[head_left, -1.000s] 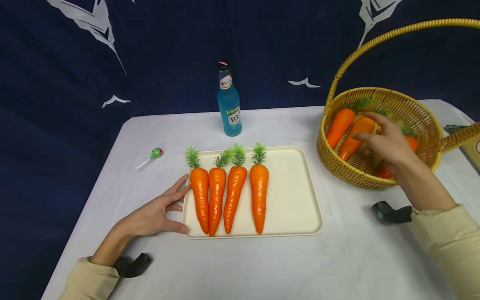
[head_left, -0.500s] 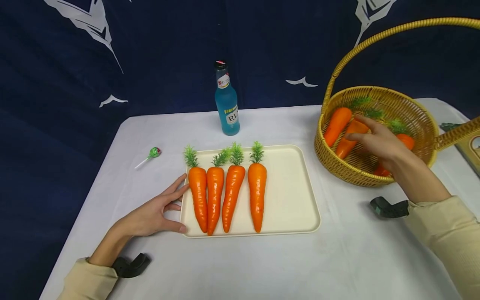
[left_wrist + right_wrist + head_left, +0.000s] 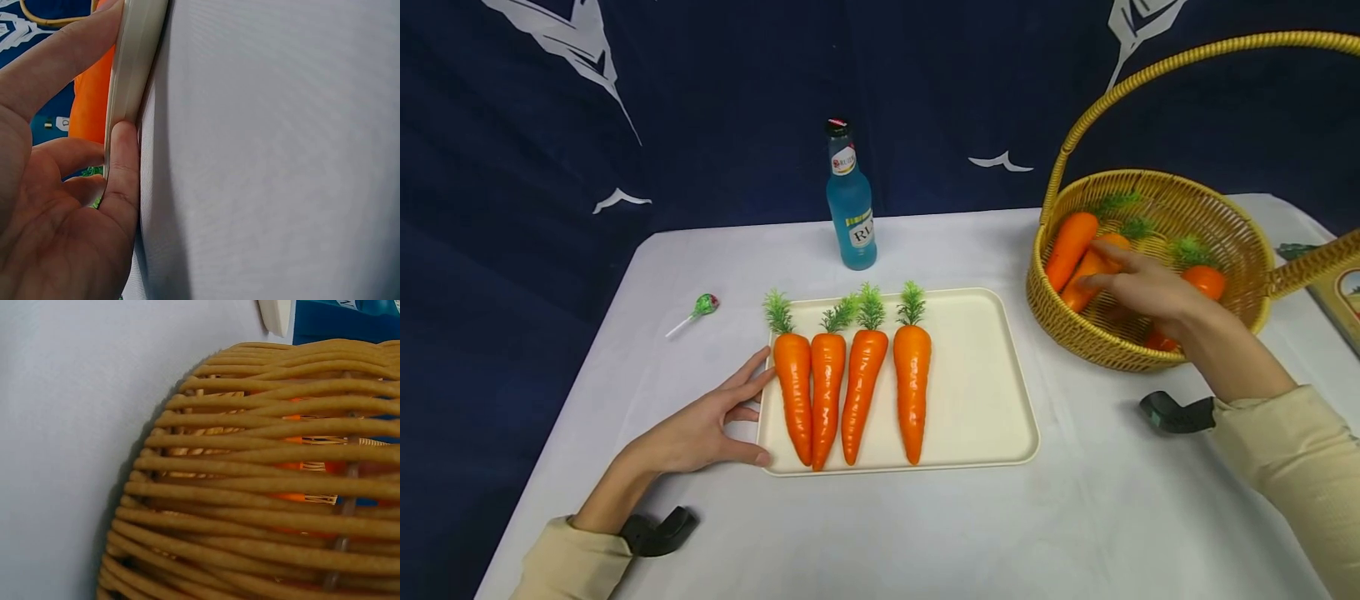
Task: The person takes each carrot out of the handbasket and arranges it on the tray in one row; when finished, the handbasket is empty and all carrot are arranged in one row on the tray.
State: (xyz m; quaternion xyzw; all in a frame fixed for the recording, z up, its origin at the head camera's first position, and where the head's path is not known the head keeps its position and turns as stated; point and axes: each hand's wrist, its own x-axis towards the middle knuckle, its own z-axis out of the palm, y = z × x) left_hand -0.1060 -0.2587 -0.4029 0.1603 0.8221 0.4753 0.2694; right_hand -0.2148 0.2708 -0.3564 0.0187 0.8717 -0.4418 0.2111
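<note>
Clearly, the carrots are the brightest things here: four glossy orange carrots (image 3: 912, 392) lie on the left and middle of a cream tray (image 3: 977, 375), smooth-skinned, tapering toward the person, each crowned with feathery green leaves. Three sit close together, the rightmost a little apart. The left hand (image 3: 700, 429) is relaxed, its fingers spread and touching the tray's left edge, grasping no carrot. More carrots rest in the golden woven basket (image 3: 1097, 350), two side by side at its left, plump and shiny. The right hand (image 3: 1157, 292) reaches inside, its thumb and fingers over the inner carrot (image 3: 1088, 265) of that pair; whether they grasp it I cannot tell, since weave fills the right wrist view.
</note>
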